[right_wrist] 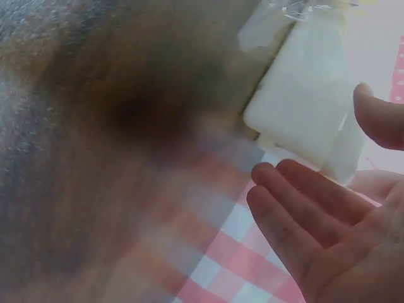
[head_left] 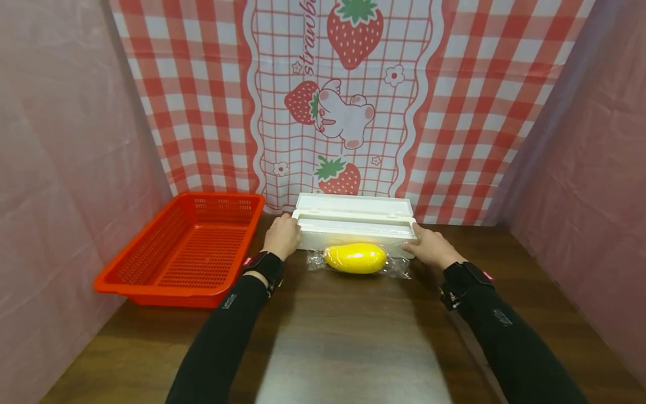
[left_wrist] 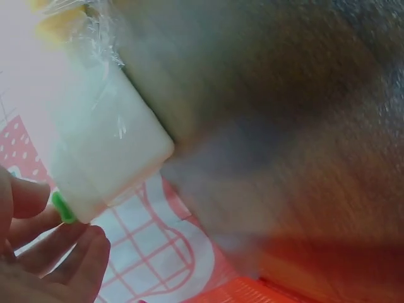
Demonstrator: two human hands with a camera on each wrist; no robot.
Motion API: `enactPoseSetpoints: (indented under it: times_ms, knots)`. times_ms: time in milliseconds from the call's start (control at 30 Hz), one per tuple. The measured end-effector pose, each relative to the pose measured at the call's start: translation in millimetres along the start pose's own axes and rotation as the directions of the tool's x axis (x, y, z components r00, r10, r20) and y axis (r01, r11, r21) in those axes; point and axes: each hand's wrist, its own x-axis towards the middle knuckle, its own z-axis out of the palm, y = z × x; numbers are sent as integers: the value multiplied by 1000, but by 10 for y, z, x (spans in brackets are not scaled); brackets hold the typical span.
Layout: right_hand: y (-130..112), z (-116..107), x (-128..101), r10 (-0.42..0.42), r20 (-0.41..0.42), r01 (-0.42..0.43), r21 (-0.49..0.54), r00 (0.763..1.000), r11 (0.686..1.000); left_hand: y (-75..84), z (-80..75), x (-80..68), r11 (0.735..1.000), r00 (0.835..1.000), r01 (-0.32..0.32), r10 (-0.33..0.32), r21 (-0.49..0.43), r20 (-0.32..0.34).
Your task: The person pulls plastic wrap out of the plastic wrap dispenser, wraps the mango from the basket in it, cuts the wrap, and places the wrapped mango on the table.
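Observation:
A long white cling film dispenser stands at the back of the table, its lid tipped back. A yellow mango-shaped fruit, wrapped in clear film, lies against its front. My left hand is at the dispenser's left end. In the left wrist view, my fingertips touch that end beside a small green piece. At the other end is my right hand, its fingers extended below the corner and the thumb apart. Whether that hand presses the end is unclear.
To the left, a red-orange plastic basket stands on the brown wooden table. A red-and-white checked strawberry cloth hangs behind the dispenser. Pink cloth walls close in both sides.

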Motion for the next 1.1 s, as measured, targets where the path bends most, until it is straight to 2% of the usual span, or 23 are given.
enactPoseSetpoints:
  times_ms: [100,267,433,567,667,833,967,1100]
  knots:
    - [-52,-34,-24,24,5,-24,-10,1000,1000,16,-12,-5,1000,1000,-24,24,20,10]
    - [-109,-67,-50,38,-4,-38,-31,999,999,101,-55,-3,991,992,-129,129,42,12]
    - [-170,-91,-74,-21,-91,12,-91,996,996,223,-84,-6,967,966,-255,254,22,43]
    - [-285,-100,-86,-87,-200,72,-84,976,994,326,-71,-10,947,941,-320,319,-6,112]
    - [-392,-78,-82,-152,-223,144,-55,963,988,397,-39,-10,944,928,-330,328,-17,176]
    - [-520,2,-45,-238,-188,240,-9,953,971,492,22,-18,943,909,-332,326,-22,259]
    - [-571,86,-18,-254,-159,261,28,954,965,549,59,-44,935,892,-356,340,0,297]
    - [-603,183,-2,-263,-105,268,40,959,963,590,115,-68,923,885,-383,357,32,300]
